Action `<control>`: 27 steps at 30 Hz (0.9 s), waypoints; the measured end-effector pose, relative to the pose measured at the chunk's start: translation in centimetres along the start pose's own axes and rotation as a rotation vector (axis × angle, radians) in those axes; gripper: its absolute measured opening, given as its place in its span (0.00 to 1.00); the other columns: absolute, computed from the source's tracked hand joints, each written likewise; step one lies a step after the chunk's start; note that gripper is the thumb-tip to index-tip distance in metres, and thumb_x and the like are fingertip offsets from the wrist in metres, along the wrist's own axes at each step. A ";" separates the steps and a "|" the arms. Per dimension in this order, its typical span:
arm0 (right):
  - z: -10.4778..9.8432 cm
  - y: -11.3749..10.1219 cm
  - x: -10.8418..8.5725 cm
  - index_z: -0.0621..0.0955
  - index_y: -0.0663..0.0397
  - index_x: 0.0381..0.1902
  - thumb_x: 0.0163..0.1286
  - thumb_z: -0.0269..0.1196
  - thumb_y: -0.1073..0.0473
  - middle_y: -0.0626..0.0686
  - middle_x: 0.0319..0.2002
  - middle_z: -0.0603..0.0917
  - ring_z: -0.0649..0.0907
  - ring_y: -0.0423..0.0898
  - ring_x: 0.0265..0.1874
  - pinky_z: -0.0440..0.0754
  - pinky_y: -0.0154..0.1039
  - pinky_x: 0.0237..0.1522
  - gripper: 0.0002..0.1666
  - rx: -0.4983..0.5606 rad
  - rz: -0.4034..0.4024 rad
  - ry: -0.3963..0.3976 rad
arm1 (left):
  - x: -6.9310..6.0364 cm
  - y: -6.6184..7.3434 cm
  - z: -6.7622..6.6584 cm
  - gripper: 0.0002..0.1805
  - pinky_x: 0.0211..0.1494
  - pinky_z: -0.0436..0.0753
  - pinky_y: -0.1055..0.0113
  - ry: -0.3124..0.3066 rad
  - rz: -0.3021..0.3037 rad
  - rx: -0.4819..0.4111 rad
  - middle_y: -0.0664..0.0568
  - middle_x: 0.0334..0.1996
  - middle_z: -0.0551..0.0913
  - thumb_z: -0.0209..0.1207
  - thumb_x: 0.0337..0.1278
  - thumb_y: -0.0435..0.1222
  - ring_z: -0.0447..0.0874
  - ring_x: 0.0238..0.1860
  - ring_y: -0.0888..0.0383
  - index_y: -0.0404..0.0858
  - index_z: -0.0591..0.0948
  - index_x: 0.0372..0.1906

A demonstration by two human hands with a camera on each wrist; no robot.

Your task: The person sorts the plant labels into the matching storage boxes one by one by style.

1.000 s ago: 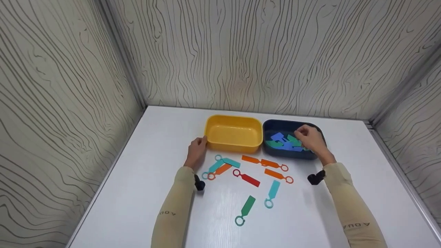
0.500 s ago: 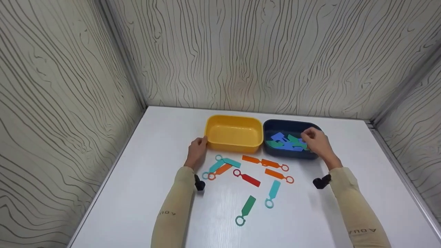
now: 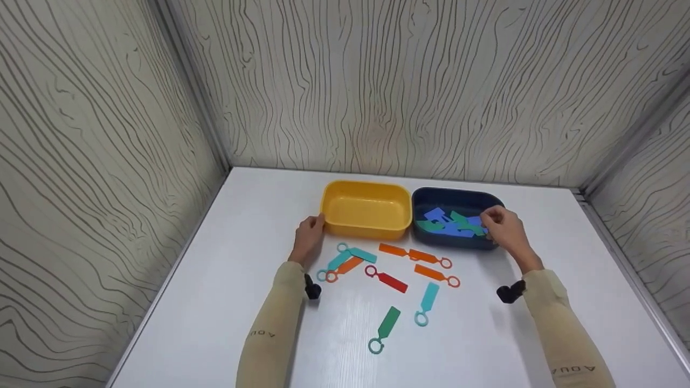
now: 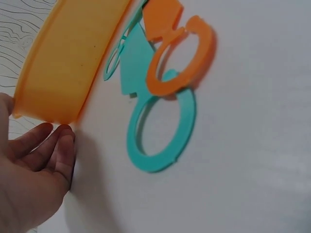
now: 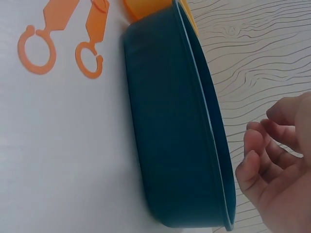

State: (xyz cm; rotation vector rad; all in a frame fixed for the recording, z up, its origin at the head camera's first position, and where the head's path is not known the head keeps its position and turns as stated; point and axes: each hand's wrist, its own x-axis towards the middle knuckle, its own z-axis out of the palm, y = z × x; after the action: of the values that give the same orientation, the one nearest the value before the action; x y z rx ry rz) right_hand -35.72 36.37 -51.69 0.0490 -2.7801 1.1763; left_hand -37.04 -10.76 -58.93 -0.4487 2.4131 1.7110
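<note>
My left hand [image 3: 309, 237] touches the near left end of the yellow box [image 3: 366, 233] with loosely bent fingers. In the left wrist view its fingertips [image 4: 63, 131] lie against the outside of that box, and the thumb is by its rim. My right hand [image 3: 505, 230] is over the right end of the dark blue box [image 3: 458, 194], its thumb close to its bent fingers. Nothing shows between them in the right wrist view. Blue and green flat plastic pieces [image 3: 453, 225] lie inside the dark blue box. The inside of the yellow box shows only its floor.
Flat plastic tags with ring ends lie before the boxes on the white table [image 3: 345, 355]: orange tags [image 3: 428, 271], turquoise tags [image 3: 429, 296], a red tag [image 3: 392, 282] and a green tag [image 3: 389, 321]. A patterned wall [image 3: 377, 91] stands behind.
My right hand has moved right and a little toward me, from over the pieces to the dark blue box's right end. My left hand has stayed at the yellow box.
</note>
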 end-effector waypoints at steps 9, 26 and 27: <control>-0.4 1.7 -0.8 0.77 0.65 0.47 0.74 0.53 0.53 0.64 0.37 0.82 0.81 0.39 0.20 0.80 0.34 0.21 0.18 0.036 0.028 0.069 | 0.1 -0.1 0.2 0.30 0.66 0.73 0.55 0.026 0.050 0.028 0.50 0.50 0.81 0.44 0.69 0.62 0.76 0.51 0.52 0.43 0.77 0.55; -0.8 3.7 -2.2 0.78 0.64 0.46 0.72 0.53 0.55 0.59 0.37 0.81 0.75 0.29 0.20 0.74 0.26 0.21 0.17 0.031 0.109 0.309 | -1.0 0.8 -1.8 0.27 0.53 0.76 0.60 -0.116 0.046 0.170 0.49 0.44 0.80 0.46 0.70 0.58 0.76 0.46 0.53 0.43 0.77 0.57; -0.8 3.8 -2.2 0.78 0.64 0.46 0.72 0.53 0.55 0.60 0.38 0.81 0.75 0.29 0.22 0.74 0.25 0.22 0.17 0.025 0.117 0.311 | -1.2 0.9 -1.9 0.26 0.53 0.76 0.60 -0.132 0.043 0.186 0.49 0.44 0.80 0.47 0.69 0.58 0.76 0.46 0.53 0.44 0.77 0.57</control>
State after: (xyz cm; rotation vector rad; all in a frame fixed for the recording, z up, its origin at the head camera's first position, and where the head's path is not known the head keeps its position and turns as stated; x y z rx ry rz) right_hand -33.72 39.54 -54.16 -0.2740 -2.5242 1.1327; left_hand -36.08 -12.05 -57.11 -0.2523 2.4713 1.4626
